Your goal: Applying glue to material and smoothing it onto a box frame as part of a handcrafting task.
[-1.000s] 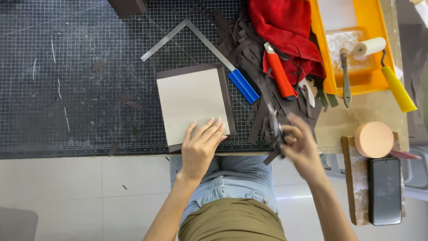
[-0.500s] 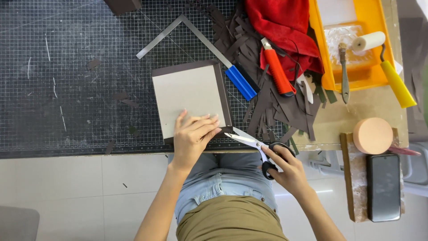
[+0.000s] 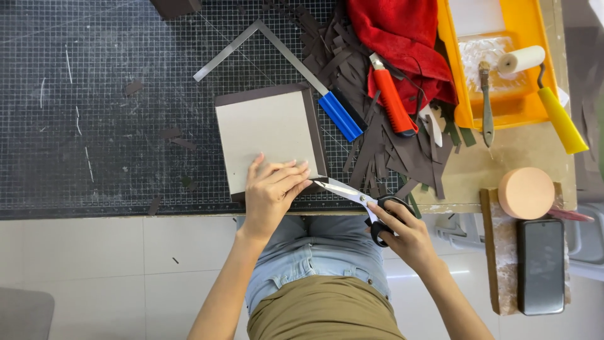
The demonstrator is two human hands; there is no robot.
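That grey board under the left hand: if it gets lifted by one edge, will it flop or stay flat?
The grey board lies dead flat with crisp corners, so it is probably stiff and light. The left hand presses it down, suggesting it could slide on the cutting mat.

Seen from above: two bare forearms, no sleeves reaching past the elbows as far as shown, no watch, bracelet or ring to be made out. Left hand (image 3: 272, 192) with slim fingers and short, plain nails; right hand (image 3: 402, 232) likewise unadorned, no glove on either. Lower down, a top of olive-brown cloth (image 3: 324, 315), smooth and unpatterned, covering the belly. Beneath it, light blue denim trousers (image 3: 314, 255), faded and washed out, with a waistband, a seam down the middle and paler worn patches on the thighs. No belt, buttons or markings clear enough to tell. Face out of view.
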